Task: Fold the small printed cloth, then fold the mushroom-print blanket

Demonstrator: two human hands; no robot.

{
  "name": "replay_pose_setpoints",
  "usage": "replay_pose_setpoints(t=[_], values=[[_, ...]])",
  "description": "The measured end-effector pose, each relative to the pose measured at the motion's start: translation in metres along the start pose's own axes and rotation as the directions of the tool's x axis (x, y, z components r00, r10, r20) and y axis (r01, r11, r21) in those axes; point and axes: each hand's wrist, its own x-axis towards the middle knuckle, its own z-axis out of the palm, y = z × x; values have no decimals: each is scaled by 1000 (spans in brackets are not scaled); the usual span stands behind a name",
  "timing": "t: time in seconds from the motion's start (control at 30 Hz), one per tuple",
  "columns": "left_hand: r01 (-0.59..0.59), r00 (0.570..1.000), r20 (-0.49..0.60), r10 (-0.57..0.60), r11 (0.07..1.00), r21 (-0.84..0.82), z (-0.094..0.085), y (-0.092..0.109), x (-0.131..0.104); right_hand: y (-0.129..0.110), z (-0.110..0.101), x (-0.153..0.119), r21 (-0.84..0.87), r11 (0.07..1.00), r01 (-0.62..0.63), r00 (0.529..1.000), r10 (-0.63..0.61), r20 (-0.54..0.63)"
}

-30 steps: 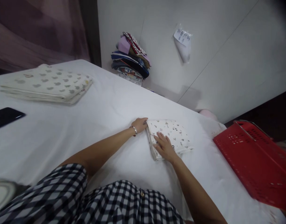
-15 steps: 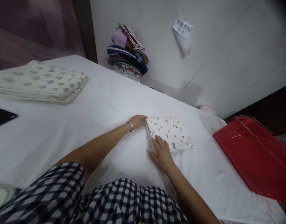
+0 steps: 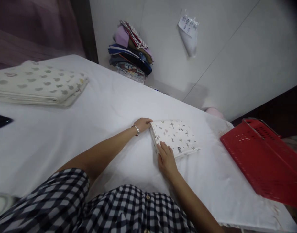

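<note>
A folded white cloth [image 3: 175,136], printed with small dark and beige motifs, lies on the white-covered table in front of me. My left hand [image 3: 143,124], with a bracelet at the wrist, is closed at the cloth's far left corner; its fingertips are partly hidden. At the near left corner is my right hand [image 3: 166,158]. Its fingers lie together over the top of the cloth, closed on the edge, and the thumb is out of sight.
To the left lies a larger folded cream cloth [image 3: 41,84] with grey prints, near a dark phone-like object [image 3: 1,121]. A red perforated basket [image 3: 257,165] stands at right. Stacked clothes [image 3: 131,51] and a labelled plastic bag [image 3: 188,34] lie beyond the table's far edge.
My right thumb, seen at the cloth's left side before, has gone out of sight. The cloth's near right corner lies a little flatter. My left hand stays at its corner.
</note>
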Motion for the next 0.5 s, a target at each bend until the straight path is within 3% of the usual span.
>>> replay_pose_setpoints(t=[0.17,0.37,0.5], values=[[86,996,-7,-86,996,-11,-2,7,-4,2,5,-4,-14,1000,18,1000,-18,7],[-83,990,-106,97,988,129,2,2,-1,2,6,-6,-26,999,30,1000,-30,6],[-84,996,-11,84,996,42,-1,-6,2,1,8,-6,-15,1000,19,1000,-19,-12]])
